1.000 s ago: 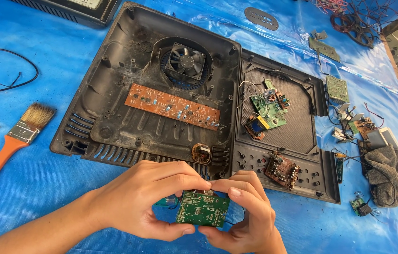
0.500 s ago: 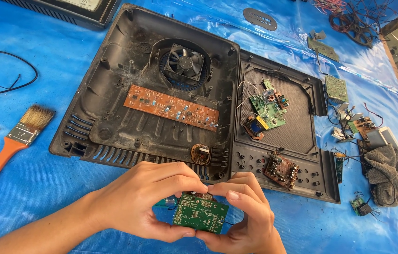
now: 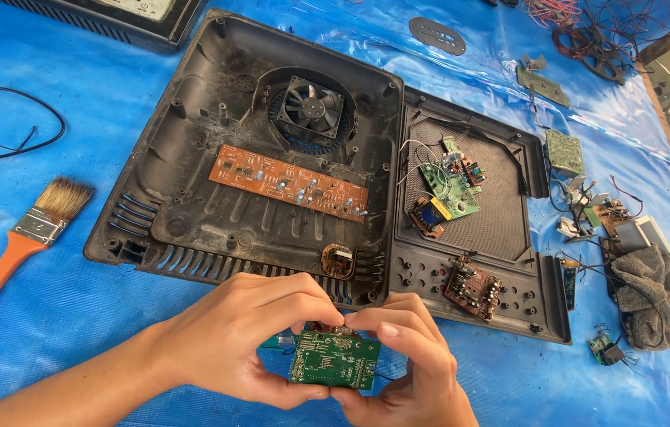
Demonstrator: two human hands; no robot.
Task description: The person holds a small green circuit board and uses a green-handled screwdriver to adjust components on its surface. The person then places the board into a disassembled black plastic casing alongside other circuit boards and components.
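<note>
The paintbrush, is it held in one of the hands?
No, the paintbrush lies alone on the blue sheet at the left, while both the left hand and the right hand hold a green board.

1. A blue plastic sheet [image 3: 98, 316] covers the worktop.
2. On it lies an open black casing [image 3: 193, 198] with a smaller black panel [image 3: 509, 237] touching its right edge.
3. At the left lie an orange-handled paintbrush [image 3: 22, 245] and a black wire [image 3: 3, 119].
4. At the right lie a grey cloth [image 3: 655, 292], small circuit boards [image 3: 564, 150] and tangled wires [image 3: 596, 39].
</note>
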